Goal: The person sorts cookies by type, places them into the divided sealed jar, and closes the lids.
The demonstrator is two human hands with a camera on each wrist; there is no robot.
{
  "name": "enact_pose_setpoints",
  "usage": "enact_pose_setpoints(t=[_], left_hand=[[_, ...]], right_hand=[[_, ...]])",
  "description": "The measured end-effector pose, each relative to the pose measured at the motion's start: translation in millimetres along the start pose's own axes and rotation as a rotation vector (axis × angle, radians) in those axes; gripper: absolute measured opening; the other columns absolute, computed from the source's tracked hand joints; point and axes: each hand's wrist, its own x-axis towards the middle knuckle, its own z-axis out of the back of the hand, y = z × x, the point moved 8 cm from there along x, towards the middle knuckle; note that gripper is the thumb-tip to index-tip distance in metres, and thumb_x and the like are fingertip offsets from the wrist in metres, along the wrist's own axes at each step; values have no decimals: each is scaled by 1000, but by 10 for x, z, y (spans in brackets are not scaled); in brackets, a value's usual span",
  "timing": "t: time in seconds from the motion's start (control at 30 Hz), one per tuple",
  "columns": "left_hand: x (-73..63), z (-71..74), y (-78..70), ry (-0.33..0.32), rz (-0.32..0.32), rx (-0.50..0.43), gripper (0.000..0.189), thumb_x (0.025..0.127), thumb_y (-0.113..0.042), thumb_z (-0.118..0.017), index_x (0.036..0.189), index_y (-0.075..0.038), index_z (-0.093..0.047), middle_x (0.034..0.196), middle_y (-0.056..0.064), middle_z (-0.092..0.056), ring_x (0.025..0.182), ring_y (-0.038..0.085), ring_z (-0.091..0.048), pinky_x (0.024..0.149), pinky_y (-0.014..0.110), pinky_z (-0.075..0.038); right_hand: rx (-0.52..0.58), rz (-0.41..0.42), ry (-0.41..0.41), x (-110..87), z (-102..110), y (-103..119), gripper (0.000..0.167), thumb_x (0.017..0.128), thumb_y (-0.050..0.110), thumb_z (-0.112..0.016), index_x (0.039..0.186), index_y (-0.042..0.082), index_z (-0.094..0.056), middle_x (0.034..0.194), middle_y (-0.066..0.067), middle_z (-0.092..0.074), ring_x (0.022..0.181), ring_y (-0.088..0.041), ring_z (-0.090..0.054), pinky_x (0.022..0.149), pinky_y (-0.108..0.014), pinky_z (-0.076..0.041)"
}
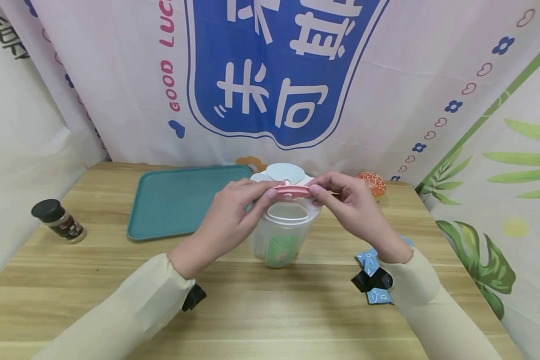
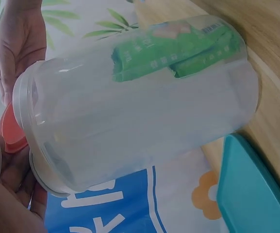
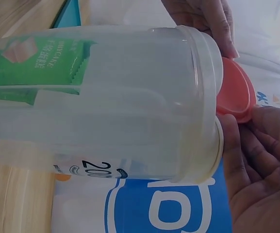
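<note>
A tall translucent storage canister (image 1: pixel 260 242) stands upright on the table between my hands, with green snack packets (image 2: pixel 178 51) low inside it. On its white top, a pink flip lid (image 1: pixel 293 191) is tilted up, and the oval opening below it is uncovered. A pale blue lid (image 1: pixel 285 172) covers the compartment behind. My left hand (image 1: pixel 236 207) pinches the pink lid's left end between thumb and fingers. At the other end my right hand (image 1: pixel 355 207) pinches it with the thumb in front. In the right wrist view the pink lid (image 3: pixel 236 91) projects from the rim.
A teal tray (image 1: pixel 180 202) lies behind and left of the canister. Far left stands a black-capped seasoning jar (image 1: pixel 58 221). A sesame-topped bun (image 1: pixel 371 186) sits at the back right. Small blue packets (image 1: pixel 379 296) lie beside my right forearm. A printed curtain (image 1: pixel 139 100) hangs behind the table.
</note>
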Motion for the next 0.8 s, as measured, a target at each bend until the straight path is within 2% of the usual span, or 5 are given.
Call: enact_pose_setpoints(t=[0.2,0.37,0.57,0.7,0.8], left_hand=[[19,16,23,-8,39,-27,26,107,-27,-62,120,-14,-79,116,2,-81,110,21,-73,97,46,-57],[28,12,35,35,54,-30,26,106,-30,-63,122,-17,-79,117,-1,-81,107,18,-72,94,43,-57],[16,17,32,102,31,-35,30,104,-29,-66,132,-20,-75,126,-2,-78,122,20,-70,107,47,-56],[2,19,36,149,21,-22,33,103,-29,-68,135,-22,-73,132,2,-75,129,24,-68,112,51,-53],[-5,12,38,181,4,-9,33,102,-29,-70,134,-22,-73,134,1,-74,132,24,-66,114,53,-52]], right_hand=[[-20,25,26,-17,12,1,14,101,5,-68,111,2,-77,101,-12,-77,70,-10,-59,63,-17,-52],[-33,59,50,-51,12,0,17,101,5,-68,114,3,-79,104,-13,-78,69,-12,-55,61,-19,-48],[-4,106,79,-93,2,-5,17,99,0,-69,113,2,-79,111,-15,-79,81,-10,-64,70,-18,-56],[27,108,120,-112,-22,-12,21,98,0,-70,117,4,-78,118,-13,-79,101,-7,-72,86,-20,-61],[33,113,140,-126,-37,-15,24,97,-1,-70,119,4,-78,121,-12,-78,115,-7,-72,98,-23,-59]])
